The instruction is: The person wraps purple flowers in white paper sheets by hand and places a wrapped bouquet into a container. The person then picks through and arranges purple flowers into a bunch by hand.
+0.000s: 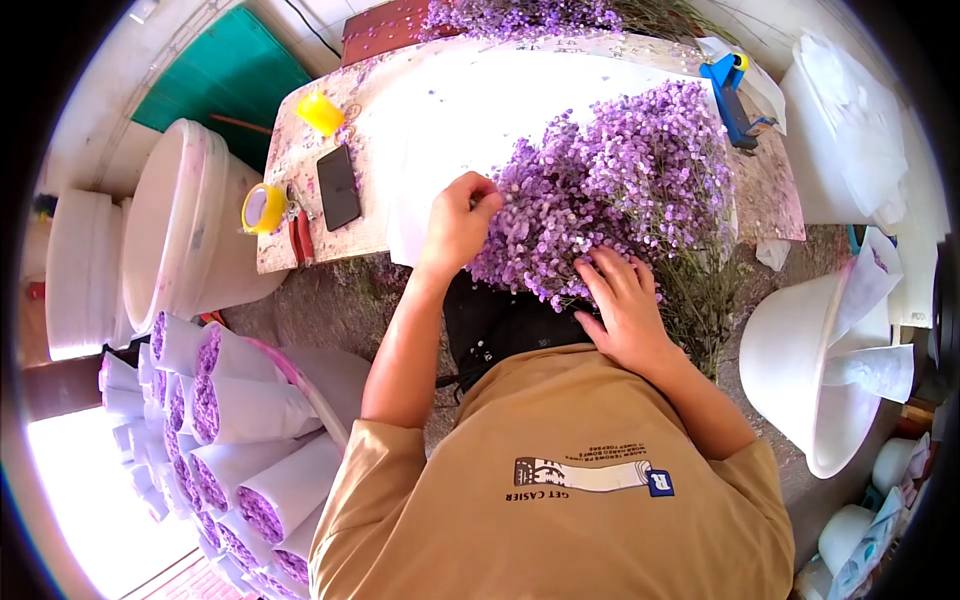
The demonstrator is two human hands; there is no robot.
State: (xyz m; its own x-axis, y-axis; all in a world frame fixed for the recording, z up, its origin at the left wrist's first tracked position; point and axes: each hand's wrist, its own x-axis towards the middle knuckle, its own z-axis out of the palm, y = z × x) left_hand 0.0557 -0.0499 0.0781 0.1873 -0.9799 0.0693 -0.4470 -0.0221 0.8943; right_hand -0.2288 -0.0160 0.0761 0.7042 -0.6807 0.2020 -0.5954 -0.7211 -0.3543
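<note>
A large bunch of small purple flowers [620, 170] lies on white paper [450, 110] on the table, its green stems [700, 300] hanging over the front edge at the right. My left hand [462, 222] is at the left side of the blossoms, fingers curled and thumb pressed to them; what the fingertips pinch, if anything, is hidden. Resting on the lower edge of the bunch, my right hand [625, 305] is open, with fingers somewhat spread over the blossoms.
On the table's left are a phone [338, 187], yellow tape rolls [264, 209] and red-handled pliers [300, 235]. A blue tape dispenser [732, 100] stands at right. Wrapped flower bundles [260, 410] are stacked at lower left; white tubs [790, 350] flank the table. More purple flowers [530, 15] lie behind.
</note>
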